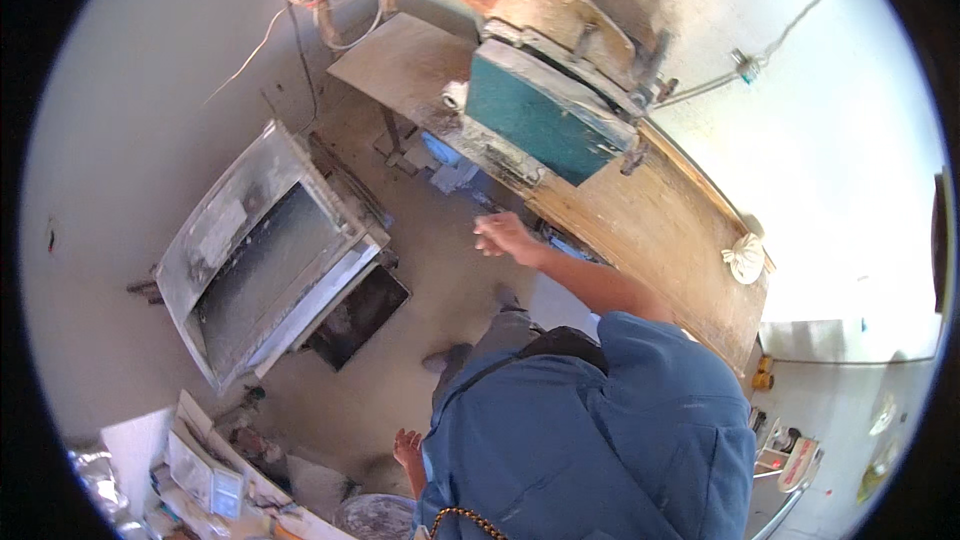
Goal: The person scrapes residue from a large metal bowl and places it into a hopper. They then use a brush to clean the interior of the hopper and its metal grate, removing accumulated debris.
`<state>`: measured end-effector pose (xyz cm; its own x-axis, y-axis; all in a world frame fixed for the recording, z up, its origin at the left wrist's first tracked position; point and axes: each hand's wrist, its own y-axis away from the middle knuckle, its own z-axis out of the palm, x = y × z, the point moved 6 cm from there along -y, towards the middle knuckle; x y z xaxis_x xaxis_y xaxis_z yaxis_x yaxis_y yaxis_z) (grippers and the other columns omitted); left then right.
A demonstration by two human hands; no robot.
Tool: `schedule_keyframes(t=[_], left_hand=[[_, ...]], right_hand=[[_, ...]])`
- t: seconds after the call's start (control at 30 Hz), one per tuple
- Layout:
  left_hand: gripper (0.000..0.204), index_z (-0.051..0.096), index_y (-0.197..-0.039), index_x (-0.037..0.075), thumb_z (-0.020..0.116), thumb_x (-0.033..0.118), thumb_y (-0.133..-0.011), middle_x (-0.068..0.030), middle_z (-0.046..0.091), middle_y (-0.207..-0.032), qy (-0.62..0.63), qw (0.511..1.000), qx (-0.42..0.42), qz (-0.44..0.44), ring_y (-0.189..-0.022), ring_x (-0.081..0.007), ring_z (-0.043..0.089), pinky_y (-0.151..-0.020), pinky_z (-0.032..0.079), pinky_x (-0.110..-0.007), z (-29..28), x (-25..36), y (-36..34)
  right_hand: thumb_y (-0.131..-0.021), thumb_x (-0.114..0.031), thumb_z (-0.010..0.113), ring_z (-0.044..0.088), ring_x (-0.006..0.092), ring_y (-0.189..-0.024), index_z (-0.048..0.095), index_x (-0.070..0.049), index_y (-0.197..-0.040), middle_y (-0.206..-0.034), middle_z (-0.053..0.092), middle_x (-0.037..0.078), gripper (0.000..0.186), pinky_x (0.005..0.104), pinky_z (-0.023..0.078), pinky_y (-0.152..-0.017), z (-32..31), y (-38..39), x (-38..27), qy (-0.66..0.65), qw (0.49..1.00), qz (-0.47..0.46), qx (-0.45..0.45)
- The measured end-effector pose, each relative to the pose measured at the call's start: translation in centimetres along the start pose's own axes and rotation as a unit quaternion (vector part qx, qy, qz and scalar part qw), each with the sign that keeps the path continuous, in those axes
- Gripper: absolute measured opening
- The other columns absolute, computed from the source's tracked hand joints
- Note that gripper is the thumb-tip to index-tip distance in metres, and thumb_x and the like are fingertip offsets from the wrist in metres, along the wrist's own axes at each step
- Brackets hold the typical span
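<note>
My right hand (pixel 508 237) reaches forward over the floor, beside the near edge of the wooden worktable (pixel 650 230). Its fingers are loosely bent and a little apart, with nothing seen in them. My left hand (pixel 407 447) hangs low at my left side, fingers apart and holding nothing visible. Ahead of my right hand, a machine with a dark green panel (pixel 535 115) and a pale dusty top sits on the worktable. To the left stands a grey metal oven-like box (pixel 235 230) with a wide dark opening.
A dark tray-like panel (pixel 362 315) juts from the metal box toward my legs. A tied cloth bag (pixel 743 258) lies on the worktable. Cables (pixel 745 67) run along the wall. Clutter and a small light-blue device (pixel 226 492) occupy a shelf at lower left.
</note>
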<state>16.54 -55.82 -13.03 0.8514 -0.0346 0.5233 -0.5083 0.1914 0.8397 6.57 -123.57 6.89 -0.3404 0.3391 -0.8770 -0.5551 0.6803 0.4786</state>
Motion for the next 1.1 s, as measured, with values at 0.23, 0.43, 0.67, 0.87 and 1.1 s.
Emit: schedule_keyframes(t=[0.23, 0.43, 0.67, 0.87, 1.1], left_hand=[[0.034, 0.062, -0.128, 0.009, 0.064, 0.031, -0.103, -0.0123, 0.072, -0.106, -0.438, 0.894, 0.014, 0.091, -0.093, -0.0276, 0.070, -0.085, 0.058, -0.046, 7.4, 2.2, 1.1], [0.048, 0.055, -0.145, 0.008, 0.063, 0.033, -0.104, -0.0142, 0.066, -0.123, -0.312, 0.948, -0.032, 0.050, -0.108, -0.0300, 0.065, -0.091, 0.055, -0.044, 17.1, 1.3, 1.1], [0.032, 0.064, -0.129, 0.007, 0.063, 0.027, -0.105, -0.0119, 0.069, -0.111, -0.266, 0.961, -0.068, 0.030, -0.093, -0.0256, 0.070, -0.077, 0.057, -0.038, 33.9, 2.8, 2.0], [0.031, 0.064, -0.131, 0.005, 0.061, 0.019, -0.103, -0.0088, 0.072, -0.097, -0.320, 0.936, -0.123, 0.083, -0.080, -0.0213, 0.072, -0.067, 0.057, -0.033, 40.6, 3.9, 4.7], [0.034, 0.062, -0.135, 0.004, 0.056, 0.016, -0.104, -0.0110, 0.071, -0.099, -0.297, 0.954, -0.046, 0.008, -0.080, -0.0226, 0.070, -0.065, 0.056, -0.035, 36.7, 1.5, 3.9]], right_hand=[[-0.106, -0.075, 0.032, 0.072, 0.0256, -0.084, 0.064, -0.004, -0.123, -0.107, 0.075, 0.016, 0.080, 0.0416, 0.059, -0.078, -25.0, 4.5, 1.0, -0.403, 0.909, 0.076, 0.081], [-0.091, -0.094, 0.037, 0.073, 0.0327, -0.086, 0.060, -0.009, -0.120, -0.113, 0.071, 0.020, 0.092, 0.0416, 0.057, -0.068, -29.5, 7.2, -5.9, -0.437, 0.895, 0.057, -0.072], [-0.093, -0.077, 0.058, 0.062, 0.0249, -0.066, 0.066, -0.015, -0.099, -0.078, 0.067, 0.008, 0.063, 0.0353, 0.045, -0.057, -30.6, 6.6, -7.6, -0.457, 0.880, 0.095, -0.088], [-0.090, -0.048, 0.080, 0.064, 0.0248, -0.077, 0.058, -0.013, -0.125, -0.100, 0.066, 0.010, 0.054, 0.0409, 0.053, -0.067, -31.2, 6.4, -6.9, -0.393, 0.919, 0.019, 0.018], [-0.081, -0.021, 0.090, 0.064, 0.0266, -0.109, 0.030, -0.013, -0.156, -0.122, 0.063, 0.010, 0.096, 0.0392, 0.056, -0.088, -33.3, 7.0, -7.8, 0.060, 0.919, -0.349, 0.170]])
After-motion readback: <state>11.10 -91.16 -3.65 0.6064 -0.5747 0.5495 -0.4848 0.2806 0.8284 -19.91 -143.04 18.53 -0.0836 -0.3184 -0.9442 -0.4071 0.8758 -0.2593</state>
